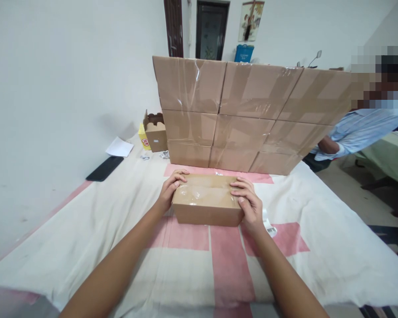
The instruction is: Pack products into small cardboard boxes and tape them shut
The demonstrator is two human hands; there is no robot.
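Observation:
A small brown cardboard box [205,201], its top sealed with clear tape, sits on a white and pink cloth-covered surface [86,238] in front of me. My left hand [170,190] grips the box's left end, fingers curled over the top edge. My right hand [250,203] grips its right end the same way. A roll of clear tape [268,223] lies just right of my right wrist.
Behind the box stands a wall of taped cardboard boxes [248,115], three rows high. An open carton [155,131], a yellow packet [143,138], a white paper [119,147] and a black phone [104,168] lie at the left. A person in a light blue shirt [361,130] leans at the right.

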